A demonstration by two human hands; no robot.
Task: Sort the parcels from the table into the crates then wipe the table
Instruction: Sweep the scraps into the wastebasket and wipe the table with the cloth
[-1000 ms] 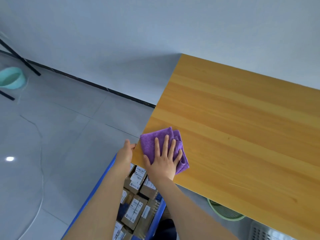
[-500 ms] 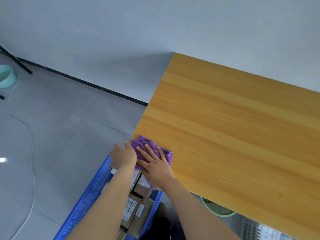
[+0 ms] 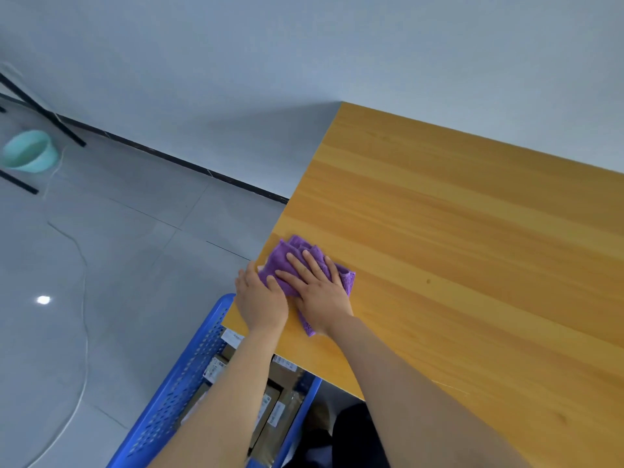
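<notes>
Both hands and the cloth now sit a little farther up the table's left edge than half a second ago, so the near corner of the top shows below the left wrist.

Far left on the grey tiled floor stands a teal bucket (image 3: 28, 155), between the black legs of a frame (image 3: 44, 113). A thin pale cable (image 3: 85, 298) trails across the tiles to its right. Nearer, a blue perforated crate (image 3: 175, 393) sits on the floor, partly under the table's near corner, and brown labelled parcels (image 3: 275, 412) lie packed inside it behind the left forearm.

The left hand (image 3: 261, 300) rests palm down on the table at its left edge, fingers relaxed and reaching over that edge, the thumb lying on the near left part of the cloth. Whether those fingers catch any fabric cannot be told.

The purple cloth (image 3: 287, 253), folded and bunched, lies on the table top just inside the left edge, mostly under the right hand. The right hand (image 3: 320, 293) presses flat on it, fingers straight and spread, pointing up and to the left.

The wooden table (image 3: 472, 265) stretches away to the right, its far side against the pale wall.
</notes>
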